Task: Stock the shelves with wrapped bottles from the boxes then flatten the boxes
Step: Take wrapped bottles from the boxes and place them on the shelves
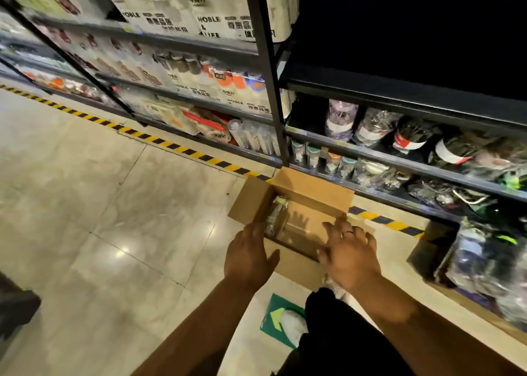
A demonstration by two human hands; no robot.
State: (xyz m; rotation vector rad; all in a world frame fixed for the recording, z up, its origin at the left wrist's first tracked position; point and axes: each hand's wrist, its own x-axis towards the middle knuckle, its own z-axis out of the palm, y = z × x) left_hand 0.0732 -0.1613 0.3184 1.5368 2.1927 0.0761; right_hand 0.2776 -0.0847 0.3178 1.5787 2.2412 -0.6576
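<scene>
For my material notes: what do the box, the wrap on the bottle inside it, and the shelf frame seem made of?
The box looks like brown cardboard, matte, with creased flaps. The bottle wrap is likely clear plastic film, given its crinkled glints. The shelf frame is probably dark painted metal: thin straight upright, though dim light hides the finish.

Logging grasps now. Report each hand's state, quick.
Left hand: open, fingers reaching beside the wrapped bottle in the box, holding nothing.
Right hand: open, fingers spread over the box's right edge.
</scene>
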